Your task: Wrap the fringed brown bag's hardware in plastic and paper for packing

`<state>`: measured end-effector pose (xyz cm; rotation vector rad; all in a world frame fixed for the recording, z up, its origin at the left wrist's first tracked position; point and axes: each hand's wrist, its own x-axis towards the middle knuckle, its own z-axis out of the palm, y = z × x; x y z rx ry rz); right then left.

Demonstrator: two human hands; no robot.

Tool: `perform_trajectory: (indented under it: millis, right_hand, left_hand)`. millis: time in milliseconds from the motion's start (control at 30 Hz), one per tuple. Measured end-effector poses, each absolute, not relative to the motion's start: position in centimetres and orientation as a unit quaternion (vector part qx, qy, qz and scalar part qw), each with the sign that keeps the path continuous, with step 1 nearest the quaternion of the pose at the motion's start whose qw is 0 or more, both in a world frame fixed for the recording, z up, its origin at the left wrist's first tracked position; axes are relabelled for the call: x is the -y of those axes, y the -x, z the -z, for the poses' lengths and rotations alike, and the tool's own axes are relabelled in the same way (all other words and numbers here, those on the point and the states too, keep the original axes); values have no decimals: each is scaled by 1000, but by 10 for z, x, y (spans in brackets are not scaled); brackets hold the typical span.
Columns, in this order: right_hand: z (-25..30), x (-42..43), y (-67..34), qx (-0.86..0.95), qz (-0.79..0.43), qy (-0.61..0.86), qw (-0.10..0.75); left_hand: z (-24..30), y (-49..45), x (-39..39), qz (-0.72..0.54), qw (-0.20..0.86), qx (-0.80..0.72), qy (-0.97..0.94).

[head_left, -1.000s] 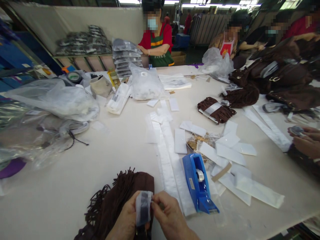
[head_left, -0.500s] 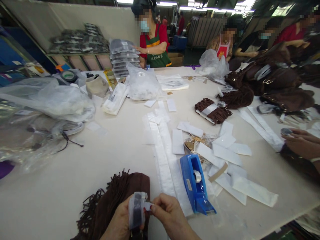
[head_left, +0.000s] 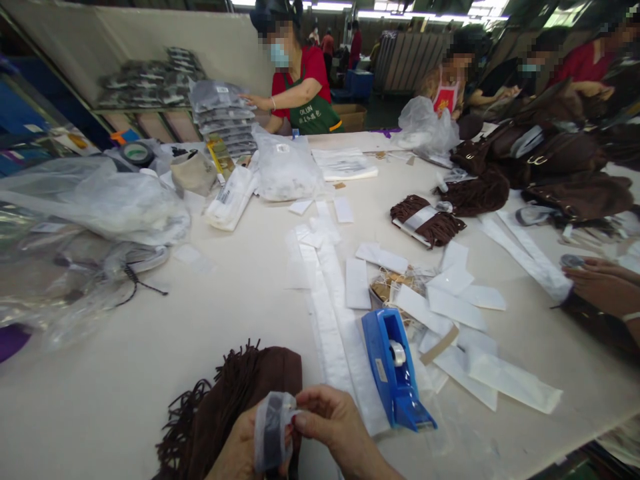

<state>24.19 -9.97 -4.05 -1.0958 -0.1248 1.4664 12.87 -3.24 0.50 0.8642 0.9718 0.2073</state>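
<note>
At the bottom middle, my left hand (head_left: 236, 448) is closed around a dark strap wrapped in translucent white packing film (head_left: 271, 432). My right hand (head_left: 343, 427) pinches the loose edge of that film at its right side, thumb against fingers. Behind and left of my hands lies a dark brown fringed bag (head_left: 273, 373), partly covered by my left hand. A blue tape dispenser (head_left: 385, 363) with a clear roll stands to the right of my right hand. Long white strips (head_left: 333, 333) run away from me between the bag and the dispenser.
White paper pieces (head_left: 457, 310) lie scattered beyond the dispenser. A brown fringed bundle (head_left: 427, 220) and a pile of brown bags (head_left: 560, 160) are farther right. Plastic-wrapped goods (head_left: 85, 227) fill the left. A co-worker (head_left: 305, 87) touches a stack of bagged items (head_left: 225, 120); another person's hands (head_left: 600, 280) show at right.
My right fingers have shifted slightly up and left along the film edge, and the wrapped strap has turned a little. The co-worker opposite has moved left, and the bagged stack with them.
</note>
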Motion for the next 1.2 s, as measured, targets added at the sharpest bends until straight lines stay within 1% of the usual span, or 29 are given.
perform_trajectory:
  millis: [167,300,367,533,600,733,800,900,1033,1200]
  right_hand:
    - [32,98,-246,54,-620,547,560]
    - [25,97,-251,76,-629,548,546]
    - [21,97,-258,122,-637,551,525]
    - [18,93,-273,273,-634,571,444]
    - [19,93,-271,283,-626,575,445]
    - [24,98,-257,227,-620,570,489]
    - [25,99,-253,216,-621,568,495]
    - [25,97,-255,247,-599,590,482]
    - [27,93,-258,273,-545,643,464]
    - [36,93,-247,278,-487,702,439]
  left_hand:
    - [-2,-127,35,-104,793,-457,-388]
    - [-5,-127,37,-125,791,-469,-373]
    - [-9,-128,37,-106,800,-458,-372]
    - [-11,-129,32,-88,809,-431,-389]
    - [-9,-129,30,-85,812,-426,-390]
    - [-3,-128,27,-78,819,-414,-390]
    - [-3,-129,27,-76,819,-408,-397]
    - [-6,-132,27,-88,812,-416,-400]
    - [-2,-133,31,-123,787,-471,-380]
    - [9,-134,43,-173,723,-530,-408]
